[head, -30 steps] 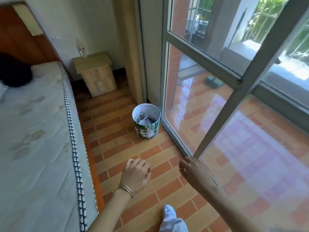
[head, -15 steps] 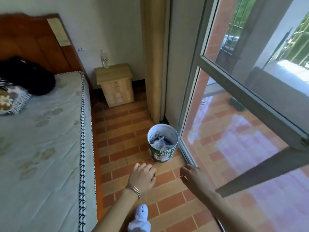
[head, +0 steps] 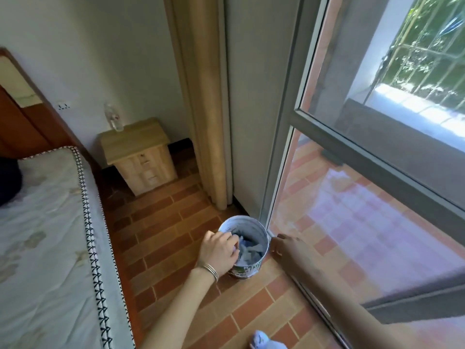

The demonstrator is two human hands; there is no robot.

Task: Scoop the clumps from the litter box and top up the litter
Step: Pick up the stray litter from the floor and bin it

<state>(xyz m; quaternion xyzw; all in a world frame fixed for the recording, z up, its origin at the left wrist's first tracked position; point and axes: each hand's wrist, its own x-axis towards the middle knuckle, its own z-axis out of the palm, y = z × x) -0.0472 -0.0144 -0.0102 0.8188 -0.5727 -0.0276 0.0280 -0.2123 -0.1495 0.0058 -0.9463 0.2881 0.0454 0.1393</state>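
Bare forearms, no sleeves. Thin silver bangles (head: 208, 270) stacked around the left wrist. White sock (head: 264, 341) with pale blue markings on one foot.

The brick-tiled floor (head: 163, 238) carried a small bin (head: 245, 269) beside the glass door, a wooden nightstand (head: 141, 157) by the wall, and the bed (head: 45, 248).

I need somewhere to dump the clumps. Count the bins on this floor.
1. A small round bin stands by the glass door, between the left hand at its rim and the right hand. The bed could hide others.
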